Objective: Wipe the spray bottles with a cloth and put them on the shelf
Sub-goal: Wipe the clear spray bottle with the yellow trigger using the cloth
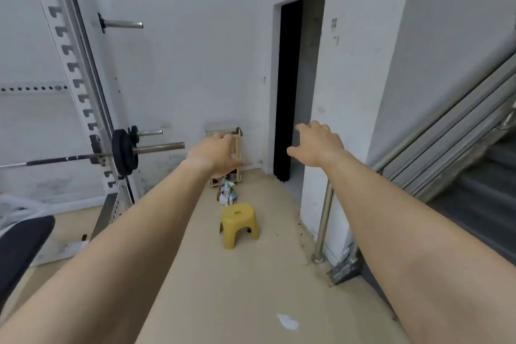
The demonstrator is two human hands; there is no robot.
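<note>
Left hand (214, 152) and right hand (318, 143) outstretched, fingers apart, empty (spray bottles (227, 193) beyond the yellow stool (239, 222))

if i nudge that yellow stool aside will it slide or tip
The stool looks like hollow moulded plastic, so probably light. Its splayed legs and low seat suggest it slides on the smooth floor rather than tips. Pushed forward it may knock the bottles just behind it.

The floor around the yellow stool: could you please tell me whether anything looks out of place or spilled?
Yes. The spray bottles stand bunched on the floor in front of the shelf, not on it, and a white scrap or smear lies on the floor nearer the camera.
</note>
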